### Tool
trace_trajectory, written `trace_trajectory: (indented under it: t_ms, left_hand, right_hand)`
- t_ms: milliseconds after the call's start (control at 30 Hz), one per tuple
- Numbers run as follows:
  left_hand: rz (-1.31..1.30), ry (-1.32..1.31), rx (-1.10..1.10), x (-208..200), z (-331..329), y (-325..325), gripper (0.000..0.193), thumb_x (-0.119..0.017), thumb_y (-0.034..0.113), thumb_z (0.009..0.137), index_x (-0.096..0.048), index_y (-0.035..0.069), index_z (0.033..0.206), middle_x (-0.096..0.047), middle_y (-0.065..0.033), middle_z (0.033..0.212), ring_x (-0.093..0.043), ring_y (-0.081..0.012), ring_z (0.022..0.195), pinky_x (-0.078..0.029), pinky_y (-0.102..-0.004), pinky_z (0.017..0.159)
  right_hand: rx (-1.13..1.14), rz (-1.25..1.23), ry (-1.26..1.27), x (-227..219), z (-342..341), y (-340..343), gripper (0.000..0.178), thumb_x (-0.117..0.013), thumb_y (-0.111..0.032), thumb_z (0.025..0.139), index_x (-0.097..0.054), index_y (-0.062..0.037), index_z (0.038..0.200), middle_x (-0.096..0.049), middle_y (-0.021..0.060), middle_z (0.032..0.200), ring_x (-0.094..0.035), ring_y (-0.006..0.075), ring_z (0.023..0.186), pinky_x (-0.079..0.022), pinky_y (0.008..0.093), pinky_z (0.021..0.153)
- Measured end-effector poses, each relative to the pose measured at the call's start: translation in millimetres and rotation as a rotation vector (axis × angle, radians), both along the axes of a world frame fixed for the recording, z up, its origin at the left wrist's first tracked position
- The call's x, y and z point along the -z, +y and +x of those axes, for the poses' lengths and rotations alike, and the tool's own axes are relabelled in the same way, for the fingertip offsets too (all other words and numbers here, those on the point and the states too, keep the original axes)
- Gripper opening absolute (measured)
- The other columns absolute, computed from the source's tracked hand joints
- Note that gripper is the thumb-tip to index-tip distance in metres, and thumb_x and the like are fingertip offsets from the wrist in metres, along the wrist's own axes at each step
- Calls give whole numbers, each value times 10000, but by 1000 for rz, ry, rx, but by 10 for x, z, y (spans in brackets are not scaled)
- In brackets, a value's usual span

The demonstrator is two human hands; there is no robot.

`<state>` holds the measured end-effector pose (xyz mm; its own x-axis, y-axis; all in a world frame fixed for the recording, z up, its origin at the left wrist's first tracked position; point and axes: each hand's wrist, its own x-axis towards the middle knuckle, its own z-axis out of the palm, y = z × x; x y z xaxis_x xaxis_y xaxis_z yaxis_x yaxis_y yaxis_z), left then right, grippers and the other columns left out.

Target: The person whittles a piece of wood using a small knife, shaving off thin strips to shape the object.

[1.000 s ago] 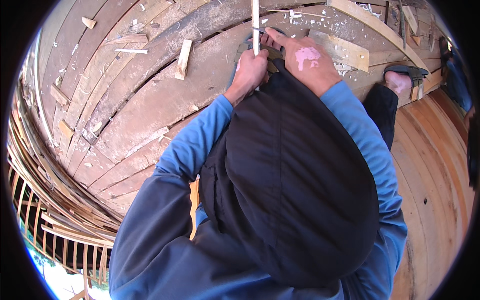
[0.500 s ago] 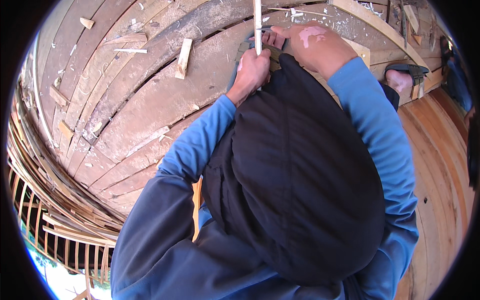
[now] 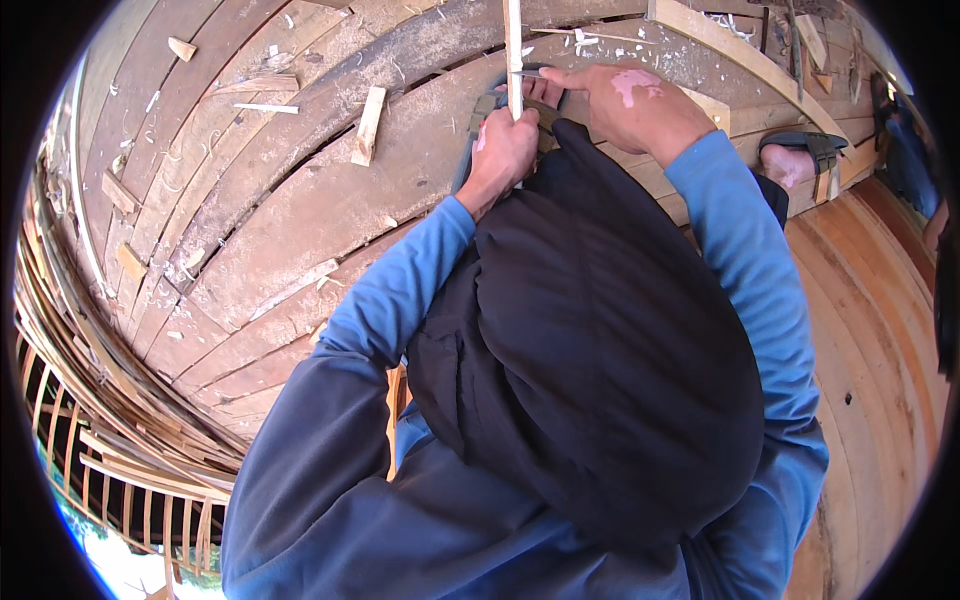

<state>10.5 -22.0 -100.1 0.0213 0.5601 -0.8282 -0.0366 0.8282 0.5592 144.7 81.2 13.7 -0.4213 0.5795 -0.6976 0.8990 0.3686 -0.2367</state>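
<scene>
Pale wood strip (image 3: 515, 60), top cut off, left hand (image 3: 506, 148) clasped round it, right hand (image 3: 640, 106) gripping thin blade (image 3: 529, 74), partly hidden

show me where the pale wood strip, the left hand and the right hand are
Pale wood strip (image 3: 514, 52): head view, middle of its exposed upper length
Left hand (image 3: 507, 147): head view, back of the hand
Right hand (image 3: 640, 107): head view, back of the hand

Pale wooden strip (image 3: 514, 42), thin blade (image 3: 530, 74) against it
</scene>
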Motion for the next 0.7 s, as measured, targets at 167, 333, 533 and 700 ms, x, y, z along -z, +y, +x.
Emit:
trace_trajectory:
  t_ms: [167,333,533,700]
  left_hand:
    - [32,28,34,-1,-17,10,270,-542,228,988,-557,-1,845,-548,-62,642,-529,-172,486,-428,-351,462]
    - [21,16,41,-28,0,19,279,-537,228,985,-556,-8,837,-550,-63,632,-549,-180,494,-440,-354,467]
    - [1,12,33,19,-32,8,298,-531,248,995,-559,-1,834,-539,-50,638,-515,-164,491,-450,-350,478]
    - [-26,-61,12,-13,-20,75,302,-514,258,1021,-546,8,853,-495,-25,626,-495,-151,497,-428,-344,459]
  right_hand:
    - [1,-102,-171,-119,-116,136,701,-498,24,842,-549,-302,1461,-704,224,1054,-689,390,907,-558,441,845]
    - [-41,-36,-204,-9,-105,150,663,-494,3,855,-571,-304,1438,-709,201,1110,-690,370,985,-562,428,874]
    - [82,151,-40,117,-86,-196,465,-475,-187,970,-579,-247,1420,-695,191,1178,-667,346,1092,-540,454,944]
    - [253,150,-124,116,-131,-514,446,-450,-228,1012,-545,-294,1444,-708,184,1165,-701,366,1032,-558,483,908]
